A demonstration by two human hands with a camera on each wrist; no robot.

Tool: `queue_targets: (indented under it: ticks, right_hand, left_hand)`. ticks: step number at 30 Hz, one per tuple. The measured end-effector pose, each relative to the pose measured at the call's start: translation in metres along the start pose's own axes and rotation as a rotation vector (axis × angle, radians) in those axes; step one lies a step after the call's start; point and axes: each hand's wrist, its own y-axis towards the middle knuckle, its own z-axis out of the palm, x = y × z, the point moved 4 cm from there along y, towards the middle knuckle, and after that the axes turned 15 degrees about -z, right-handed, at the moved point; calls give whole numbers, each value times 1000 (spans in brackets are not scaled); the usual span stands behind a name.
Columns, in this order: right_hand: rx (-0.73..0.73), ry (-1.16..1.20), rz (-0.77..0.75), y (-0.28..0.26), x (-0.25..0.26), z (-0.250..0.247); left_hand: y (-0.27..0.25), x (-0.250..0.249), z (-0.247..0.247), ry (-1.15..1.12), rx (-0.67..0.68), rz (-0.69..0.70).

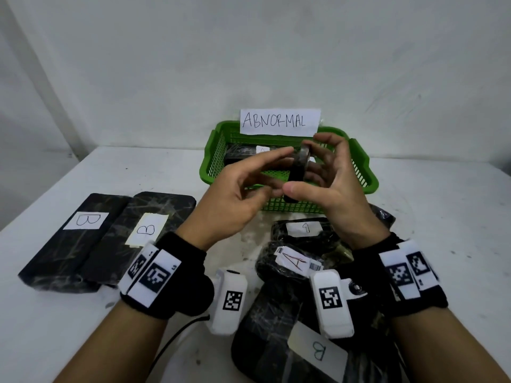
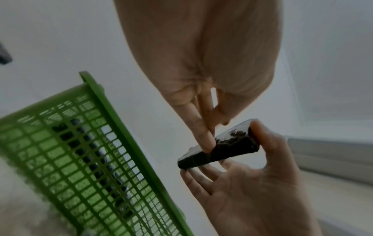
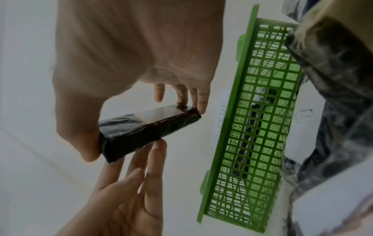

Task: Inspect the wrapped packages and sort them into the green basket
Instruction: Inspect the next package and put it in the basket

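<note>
A white counter point(image 1: 442, 217) is carrying everything, and a green basket point(image 1: 372, 178) is sitting at its far middle with a paper sign point(image 1: 280, 121) reading ABNORMAL standing on its far rim; a dark wrapped package point(image 1: 239, 154) is lying inside it on the left. Two long black packages marked B point(image 1: 91, 239) are lying side by side on the near left of the counter, touching each other. A heap of black wrapped packages point(image 1: 298, 261) with white labels is lying at the near right, below the wrists. Both hands are hovering over the near edge of the basket, sharing a small black package point(image 1: 300, 172) that is standing on end between them. The right hand point(image 1: 336, 189) is gripping it, thumb on the near end and fingers curled around the far end. The left hand point(image 1: 235, 197) is reaching in from the left with fairly straight fingers, its fingertips point(image 2: 207, 143) touching the package's side.
</note>
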Motion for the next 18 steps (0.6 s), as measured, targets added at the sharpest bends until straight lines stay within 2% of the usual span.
queue_targets:
  ticks: [4, 8, 11, 13, 16, 18]
  right_hand:
    - [95, -33, -38, -1, 3, 5]
    - [159, -64, -70, -2, 1, 10]
    - [226, -110, -51, 0, -2, 8]
    - [180, -99, 34, 2, -2, 2]
    - [17, -43, 202, 4, -4, -10]
    - [29, -47, 216, 5, -4, -12]
  left_hand:
    - [0, 2, -2, -255, -60, -186]
    - [1, 6, -5, -334, 49, -324]
    - [0, 6, -6, -358, 75, -337]
    - [-2, 5, -3, -337, 80, -318]
    - [-2, 5, 0, -263, 63, -290]
    - [-1, 6, 1, -235, 67, -285]
